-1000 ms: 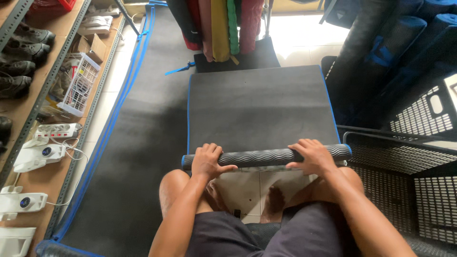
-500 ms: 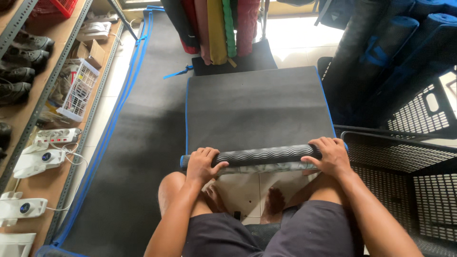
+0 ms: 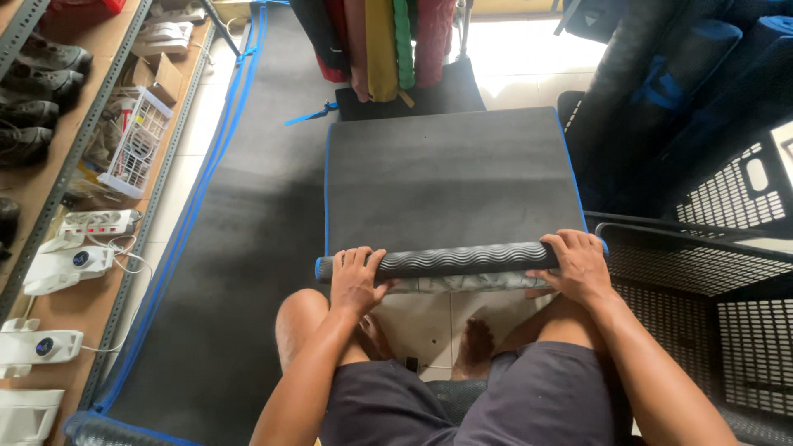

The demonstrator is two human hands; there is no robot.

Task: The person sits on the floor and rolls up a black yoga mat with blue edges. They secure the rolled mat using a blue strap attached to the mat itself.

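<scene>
Head view: a seated person bends over a dark grey exercise mat point(image 3: 450, 177) with a thin blue edge, spread flat on the floor ahead of the knees. Its near end is wound into a tight roll point(image 3: 458, 262) whose outer face shows a wavy ribbed texture; the roll lies crosswise, just above the person's bare feet on pale tiles. The left hand point(image 3: 357, 281) rests on top of the roll near its left end, fingers slightly spread and curled over it. The right hand point(image 3: 578, 266) presses on the right end, fingers apart and draped over the top.

To the left, a longer dark mat point(image 3: 215, 272) with blue trim lies flat alongside. Beyond it, wooden shelving point(image 3: 58, 177) carries shoes, a white wire basket point(image 3: 136, 140) and white power strips. At the far end stand 5 or so rolled mats point(image 3: 384, 41) in red, yellow and green. On the right sit black perforated plastic crates point(image 3: 719, 306).
</scene>
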